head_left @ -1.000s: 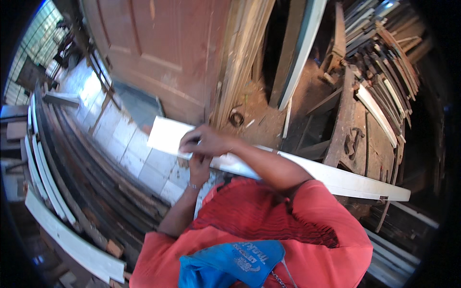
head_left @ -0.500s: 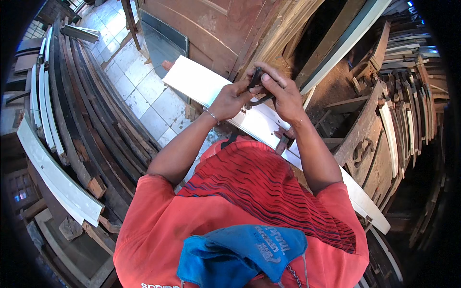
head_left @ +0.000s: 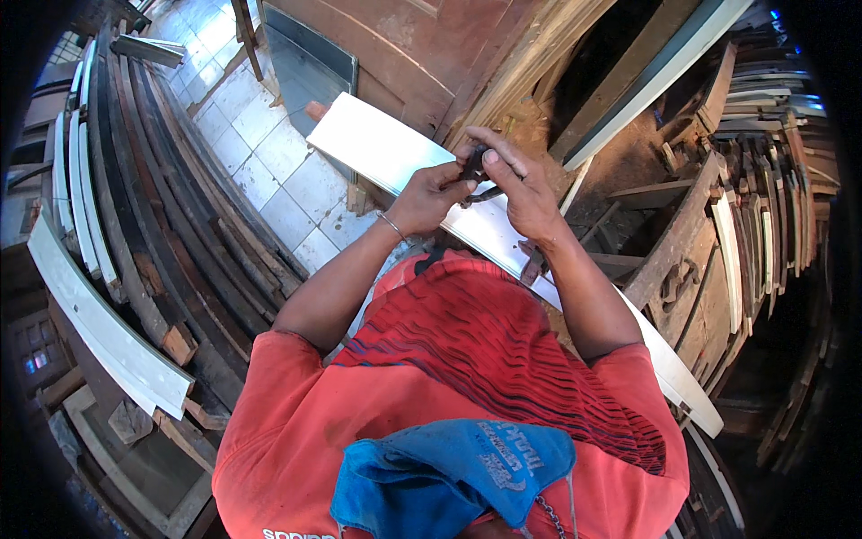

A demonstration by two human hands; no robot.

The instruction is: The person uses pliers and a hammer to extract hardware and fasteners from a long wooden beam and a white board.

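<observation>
Both hands are closed on a small dark metal piece [head_left: 473, 165]; its exact kind is hard to make out. My left hand [head_left: 426, 199] pinches its near left side, and a bracelet circles that wrist. With thumb and fingers, my right hand [head_left: 530, 193] grips it from the right. A dark curved part of it sticks out below, between the hands. Underneath lies a long white board [head_left: 368, 139], slanting from upper left to lower right. Beside my right wrist, a rusty brown metal fitting [head_left: 532, 266] sits on the board's near edge. My fingers hide part of the held piece.
Long dark timbers [head_left: 193, 216] are stacked at the left, with a pale curved-looking board [head_left: 99, 314] on them. A brown panelled door [head_left: 395, 63] stands ahead. White floor tiles [head_left: 260, 171] show between. Old planks [head_left: 763, 207] crowd the right.
My left hand shifts slightly, and the dark piece turns a little between my fingers. The view drifts slightly, so the board appears marginally displaced.
</observation>
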